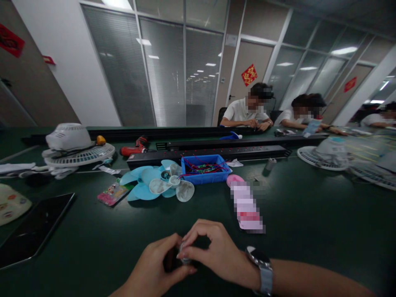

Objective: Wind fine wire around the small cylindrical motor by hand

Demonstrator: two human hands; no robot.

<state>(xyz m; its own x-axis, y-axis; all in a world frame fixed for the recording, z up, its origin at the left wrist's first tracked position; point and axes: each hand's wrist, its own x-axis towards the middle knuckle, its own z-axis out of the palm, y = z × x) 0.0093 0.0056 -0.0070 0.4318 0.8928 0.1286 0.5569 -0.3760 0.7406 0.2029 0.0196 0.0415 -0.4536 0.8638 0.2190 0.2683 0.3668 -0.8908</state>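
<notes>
Near the table's [309, 231] front edge: left hand [154, 270] cupped around a small dark part [170, 260], gripping it from the left. Pinched at the part's silvery end [183, 252]: right hand [216, 251], fingers curled tight, watch [261, 268] on wrist. Farther back, toward the middle: pale blue fan blades [148, 183], then a blue bin [204, 169] of wires.
</notes>
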